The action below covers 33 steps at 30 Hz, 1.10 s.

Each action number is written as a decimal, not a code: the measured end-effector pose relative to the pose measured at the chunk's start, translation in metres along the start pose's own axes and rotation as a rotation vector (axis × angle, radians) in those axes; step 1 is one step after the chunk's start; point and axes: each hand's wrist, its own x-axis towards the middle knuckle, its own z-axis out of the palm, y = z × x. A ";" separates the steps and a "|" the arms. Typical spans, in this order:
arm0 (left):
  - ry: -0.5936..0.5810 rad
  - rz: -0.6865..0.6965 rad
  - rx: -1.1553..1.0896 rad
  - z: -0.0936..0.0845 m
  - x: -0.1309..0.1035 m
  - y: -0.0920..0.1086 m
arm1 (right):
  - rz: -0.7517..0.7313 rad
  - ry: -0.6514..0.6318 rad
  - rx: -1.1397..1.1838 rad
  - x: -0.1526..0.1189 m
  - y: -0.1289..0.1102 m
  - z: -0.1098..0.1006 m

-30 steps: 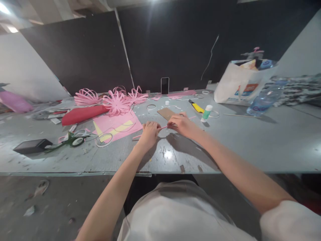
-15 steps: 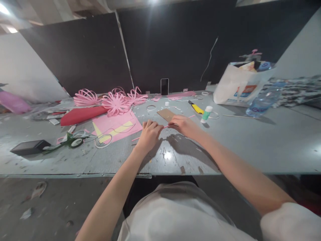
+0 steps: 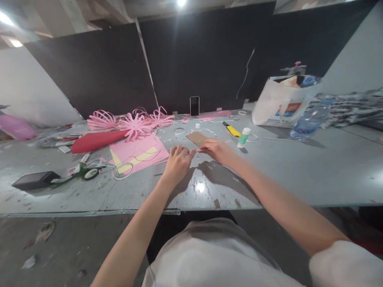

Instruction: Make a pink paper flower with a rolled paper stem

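A: How far has the work got?
B: 3 looped pink shapes (image 3: pixel 135 125) lie at 10 o'clock from the hands, and I'd judge those finished. The thin pink strip (image 3: pixel 199 150) is in hand, straight ahead of the body and low over the table, so I'd call that part incomplete. How much remains, I can't tell.

A: And the grip?
B: The left hand (image 3: pixel 178 162) pinches the strip between thumb and fingers. The right hand (image 3: pixel 218 150) pinches it too, fingertips close to the left's. Just beyond the right, at 12 o'clock, lies brown cardboard (image 3: pixel 196 138).

A: What about the surface?
B: A grey table (image 3: pixel 299 171), scuffed and flecked with scraps. Pink sheets (image 3: pixel 140 155) with yellow pieces sit at 9 o'clock, a red bundle (image 3: pixel 98 142) farther out. At 2 o'clock there's an upright glue stick (image 3: pixel 243 138) beside a yellow cutter (image 3: pixel 232 130); beyond them, a white bag (image 3: pixel 275 105) and a clear bottle (image 3: pixel 309 122). A phone (image 3: pixel 194 106) stands at 12.

A: The room?
B: Dark panels (image 3: pixel 203 56) across 12 o'clock, a pale wall (image 3: pixel 32 87) at 10, lights overhead, and litter on the grey floor (image 3: pixel 68 239).
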 end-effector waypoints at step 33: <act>0.418 -0.112 -0.271 0.008 -0.001 -0.002 | 0.177 0.087 -0.123 0.005 0.008 0.005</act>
